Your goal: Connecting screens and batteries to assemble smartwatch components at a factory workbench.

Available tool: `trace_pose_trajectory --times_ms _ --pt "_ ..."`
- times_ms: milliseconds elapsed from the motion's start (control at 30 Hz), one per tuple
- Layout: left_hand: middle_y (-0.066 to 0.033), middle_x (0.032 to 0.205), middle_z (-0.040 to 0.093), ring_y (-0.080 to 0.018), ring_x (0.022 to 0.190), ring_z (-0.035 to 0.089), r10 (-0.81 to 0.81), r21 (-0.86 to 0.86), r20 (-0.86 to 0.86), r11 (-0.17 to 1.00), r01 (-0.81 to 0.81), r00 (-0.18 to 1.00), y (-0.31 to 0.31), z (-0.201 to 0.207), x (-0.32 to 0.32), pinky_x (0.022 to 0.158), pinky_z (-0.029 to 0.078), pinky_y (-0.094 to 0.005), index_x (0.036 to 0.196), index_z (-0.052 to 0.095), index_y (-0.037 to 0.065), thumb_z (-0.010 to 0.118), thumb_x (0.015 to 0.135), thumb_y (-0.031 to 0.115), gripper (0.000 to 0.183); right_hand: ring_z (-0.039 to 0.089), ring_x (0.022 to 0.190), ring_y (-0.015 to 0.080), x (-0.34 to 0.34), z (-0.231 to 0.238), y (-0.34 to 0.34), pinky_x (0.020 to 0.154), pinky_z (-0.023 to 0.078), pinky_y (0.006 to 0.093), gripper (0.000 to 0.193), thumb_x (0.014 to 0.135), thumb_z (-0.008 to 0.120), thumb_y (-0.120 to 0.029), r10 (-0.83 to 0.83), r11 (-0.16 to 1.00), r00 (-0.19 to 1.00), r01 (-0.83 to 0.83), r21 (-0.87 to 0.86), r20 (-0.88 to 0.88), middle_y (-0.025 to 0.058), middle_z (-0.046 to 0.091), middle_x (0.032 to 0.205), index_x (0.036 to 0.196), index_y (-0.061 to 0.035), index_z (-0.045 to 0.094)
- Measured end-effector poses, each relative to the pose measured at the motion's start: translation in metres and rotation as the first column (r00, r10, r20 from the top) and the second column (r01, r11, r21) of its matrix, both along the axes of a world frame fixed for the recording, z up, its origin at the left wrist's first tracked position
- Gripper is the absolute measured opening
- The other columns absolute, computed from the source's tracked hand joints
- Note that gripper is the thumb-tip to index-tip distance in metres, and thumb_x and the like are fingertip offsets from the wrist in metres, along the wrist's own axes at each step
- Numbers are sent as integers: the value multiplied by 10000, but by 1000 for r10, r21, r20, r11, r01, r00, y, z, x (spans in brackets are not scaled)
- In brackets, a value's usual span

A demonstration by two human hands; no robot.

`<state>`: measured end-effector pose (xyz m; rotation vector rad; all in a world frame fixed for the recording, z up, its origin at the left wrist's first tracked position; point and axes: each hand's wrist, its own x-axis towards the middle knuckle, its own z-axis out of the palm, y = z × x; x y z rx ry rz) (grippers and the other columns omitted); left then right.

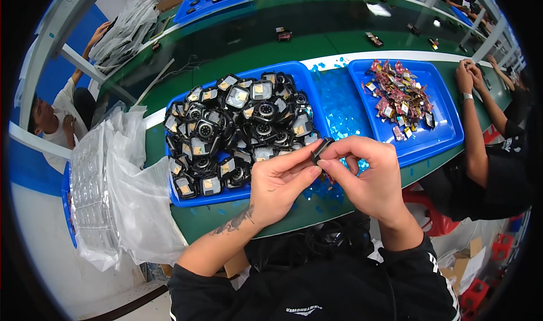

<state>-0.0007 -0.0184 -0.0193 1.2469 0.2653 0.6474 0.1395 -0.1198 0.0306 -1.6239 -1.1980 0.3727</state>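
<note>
Between my two hands I hold a small black watch case [321, 148] above the front edge of the table. My left hand [281, 179] pinches it from the left with thumb and fingers. From the right, my right hand [365, 173] grips the same piece, its thumb against the lower side. Fingers cover much of the case. Just beyond my left hand, a blue tray [237, 197] is heaped with black smartwatch cases [264, 111], several showing round sensor backs. A second blue tray [444, 134] to the right holds a pile of small circuit pieces [399, 97] with pinkish-red flex strips.
Blue film scraps [339, 106] litter the green table [226, 226] between the trays. A green conveyor belt [220, 52] beyond carries scattered parts. Clear plastic trays [93, 202] and white wrapping [138, 202] stand at left. Co-workers' arms [478, 128] are at right; another person [62, 117] is at left.
</note>
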Motion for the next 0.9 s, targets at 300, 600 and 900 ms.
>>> trace_pose_trajectory --times_ms 300,600,900 --pt "-233 1316 548 -207 1156 585 -54 -76 -30 996 52 998 -1 0 -4 988 498 -321 1285 520 -101 580 906 -76 385 504 577 184 5 2 -4 550 375 286 197 695 760 -24 -58 998 958 62 -5 283 35 560 641 733 -49 568" --pt "-178 1215 607 -173 1125 593 107 -131 105 987 -93 989 -2 3 6 955 496 -286 1321 473 -72 568 922 -52 411 627 809 132 -3 -15 -19 718 545 281 188 801 730 -14 35 999 960 -24 44 -277 67 644 902 956 23 631" --pt "-218 1298 521 -291 1076 634 101 770 100 623 -141 990 8 12 -2 884 544 -354 1117 666 -22 565 828 -151 333 659 824 124 1 -21 -24 689 557 231 104 848 693 9 73 997 843 -49 59 -532 98 681 884 930 51 645"
